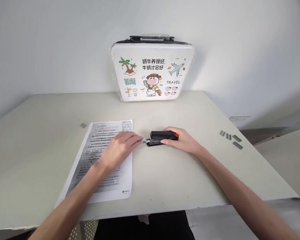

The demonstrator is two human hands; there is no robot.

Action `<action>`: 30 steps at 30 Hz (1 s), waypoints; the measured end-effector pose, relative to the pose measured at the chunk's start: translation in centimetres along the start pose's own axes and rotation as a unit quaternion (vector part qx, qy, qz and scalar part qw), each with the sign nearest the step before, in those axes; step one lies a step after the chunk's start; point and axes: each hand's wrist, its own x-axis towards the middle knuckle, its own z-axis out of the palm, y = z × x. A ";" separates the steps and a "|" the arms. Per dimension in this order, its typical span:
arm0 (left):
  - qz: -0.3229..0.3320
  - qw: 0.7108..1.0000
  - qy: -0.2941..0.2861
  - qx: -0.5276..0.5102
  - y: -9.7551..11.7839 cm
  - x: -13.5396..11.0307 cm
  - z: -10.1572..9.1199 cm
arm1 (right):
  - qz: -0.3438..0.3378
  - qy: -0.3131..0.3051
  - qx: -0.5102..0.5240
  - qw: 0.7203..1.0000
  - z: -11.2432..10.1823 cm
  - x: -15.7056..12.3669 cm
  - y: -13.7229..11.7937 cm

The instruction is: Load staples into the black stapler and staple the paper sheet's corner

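A black stapler (162, 137) with an orange rear end lies on the pale table (165, 173), its metal magazine sticking out toward the left. My right hand (181, 140) wraps round its rear half and holds it down. My left hand (121, 149) rests over the top right corner of a printed sheet of paper (100, 166), and its fingertips pinch the silver tip of the magazine or a staple strip there; I cannot tell which.
Several loose staple strips (231, 138) lie near the table's right edge, and one small strip (83, 125) sits left of the paper. A white cartoon-printed carry case (151, 71) stands against the back wall. The table's front edge is close to me.
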 end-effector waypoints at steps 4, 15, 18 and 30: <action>-0.001 1.000 0.004 -0.010 -0.3 -0.4 0.3 | 0.005 0.003 -0.004 1.000 0.0 0.2 0.2; -0.036 0.999 -0.019 -0.006 -0.3 -0.7 0.6 | 0.020 0.003 -0.016 1.000 0.2 0.1 -0.3; -0.048 0.997 -0.042 -0.041 -1.0 -1.0 -0.2 | 0.022 0.008 -0.007 1.000 0.3 0.0 -0.4; -0.040 0.972 -0.085 -0.215 -1.1 -0.9 -1.5 | -0.032 -0.035 0.070 0.996 -0.1 0.3 0.6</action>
